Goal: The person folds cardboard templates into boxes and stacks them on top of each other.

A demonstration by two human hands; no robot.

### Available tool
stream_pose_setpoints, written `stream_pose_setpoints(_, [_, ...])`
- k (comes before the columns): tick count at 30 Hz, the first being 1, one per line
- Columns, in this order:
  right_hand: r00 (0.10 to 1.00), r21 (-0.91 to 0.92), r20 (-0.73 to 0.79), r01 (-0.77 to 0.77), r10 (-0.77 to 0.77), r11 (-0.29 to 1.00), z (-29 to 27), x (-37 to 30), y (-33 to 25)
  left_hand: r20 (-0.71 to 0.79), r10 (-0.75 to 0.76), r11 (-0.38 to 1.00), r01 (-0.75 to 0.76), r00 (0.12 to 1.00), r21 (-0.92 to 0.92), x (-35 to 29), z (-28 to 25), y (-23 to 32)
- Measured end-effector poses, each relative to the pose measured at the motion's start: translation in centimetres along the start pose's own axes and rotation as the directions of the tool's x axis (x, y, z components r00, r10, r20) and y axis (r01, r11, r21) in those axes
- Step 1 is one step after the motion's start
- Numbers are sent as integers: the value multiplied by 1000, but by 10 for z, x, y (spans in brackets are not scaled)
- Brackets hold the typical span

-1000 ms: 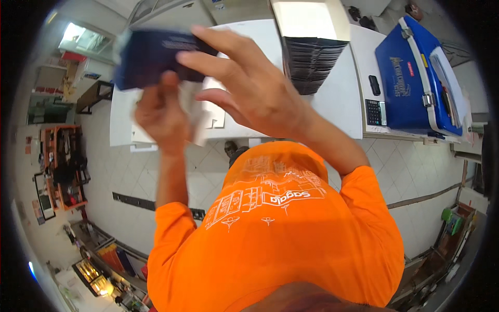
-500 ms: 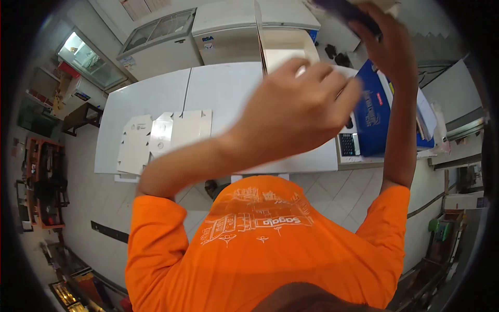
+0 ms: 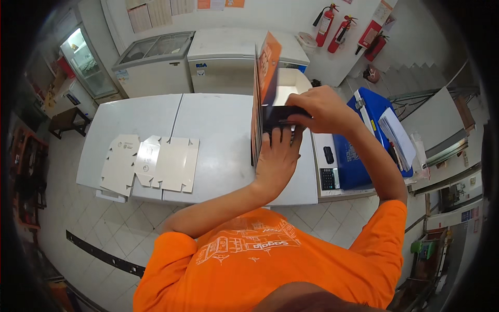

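Cartons [image 3: 255,130] in a layered stack are standing near the right edge of the white bench [image 3: 221,130], with an orange panel [image 3: 270,67] rising along their left side. The right hand [image 3: 325,109] is pinching a dark carton piece [image 3: 281,114] between thumb and curled fingers. The left hand [image 3: 275,161] is staying open, its fingers extended and slightly parted, their tips meeting the dark near side just below that piece. Both of the 2 hands are working close together, leaving little room between them. Bare bench is stretching widely leftward to flat white carton blanks [image 3: 179,161], which are lying near the front edge. Rightward, only a narrow strip is showing before the bench edge; beyond it, a calculator [image 3: 327,178] and a blue case [image 3: 356,164] are sitting close by.
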State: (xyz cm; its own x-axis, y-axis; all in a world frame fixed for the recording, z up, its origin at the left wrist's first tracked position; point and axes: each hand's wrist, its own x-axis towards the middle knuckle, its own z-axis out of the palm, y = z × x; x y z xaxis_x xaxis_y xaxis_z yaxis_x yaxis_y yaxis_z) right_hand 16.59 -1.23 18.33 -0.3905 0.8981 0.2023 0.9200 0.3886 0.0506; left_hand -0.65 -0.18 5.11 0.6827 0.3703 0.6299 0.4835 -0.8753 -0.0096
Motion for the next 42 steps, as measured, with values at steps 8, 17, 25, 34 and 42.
stream_pose_setpoints(8, [965, -108, 263, 39, -10, 993, -15, 44, -19, 47, 38, 988, -31, 998, -150, -3, 3, -15])
stream_pose_setpoints(17, [961, -232, 273, 105, -39, 967, 16, 53, -22, -12, 22, 961, -25, 1000, -275, -2, 11, -16])
stream_pose_setpoints(25, [914, 102, 375, -207, 155, 973, 23, 33, -28, -55, 51, 947, -66, 997, -314, -6, 26, -16])
stream_pose_setpoints(34, [987, 301, 0, -151, 158, 942, 22, -11, -41, -340, 347, 722, -481, 874, -498, -57, 15, -29])
stream_pose_setpoints(42, [943, 406, -327, 85, 58, 910, 18, -111, -64, 423, -462, 833, 545, 779, -93, -229, 157, -211])
